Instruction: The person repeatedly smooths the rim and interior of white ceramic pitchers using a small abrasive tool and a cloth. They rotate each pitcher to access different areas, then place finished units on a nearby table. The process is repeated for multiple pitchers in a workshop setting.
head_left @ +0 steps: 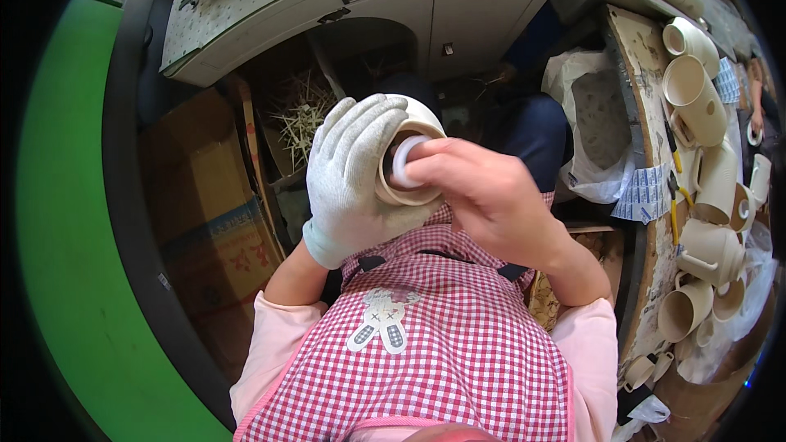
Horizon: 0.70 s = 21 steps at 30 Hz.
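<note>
1 white ring (402, 165) at vessel (424, 120) mouth

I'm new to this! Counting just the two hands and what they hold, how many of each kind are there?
Gloved left hand: 1
Bare right hand: 1
Cream vessel: 1
White round piece, in the right fingers: 1
Total: 4

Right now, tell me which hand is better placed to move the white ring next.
Probably the right hand: its fingers hold the white ring at the opening, while the gloved left hand supports the cream vessel.
</note>
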### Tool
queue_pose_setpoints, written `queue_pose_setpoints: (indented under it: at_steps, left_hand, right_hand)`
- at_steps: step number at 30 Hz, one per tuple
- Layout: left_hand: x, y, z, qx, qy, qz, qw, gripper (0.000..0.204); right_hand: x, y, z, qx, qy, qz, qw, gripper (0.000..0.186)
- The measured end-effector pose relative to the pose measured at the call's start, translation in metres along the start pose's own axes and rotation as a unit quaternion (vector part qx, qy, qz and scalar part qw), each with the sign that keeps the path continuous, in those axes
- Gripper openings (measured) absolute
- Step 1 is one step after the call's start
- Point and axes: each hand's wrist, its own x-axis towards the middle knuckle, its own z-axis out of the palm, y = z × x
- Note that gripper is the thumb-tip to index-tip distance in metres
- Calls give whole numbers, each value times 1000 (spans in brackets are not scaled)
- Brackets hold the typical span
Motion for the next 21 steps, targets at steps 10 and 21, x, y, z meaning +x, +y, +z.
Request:
queue_pose_setpoints:
  at_steps: [10, 21]
  left_hand:
    - [3, -4, 10, -13, -37, -6, 999, 89]
    - [2, 13, 21, 15, -85, 35, 996, 82]
  right_hand:
    - [5, 7, 11, -275, -52, 0, 960, 34]
    - [2, 8, -39, -86, -233, 41, 968, 26]
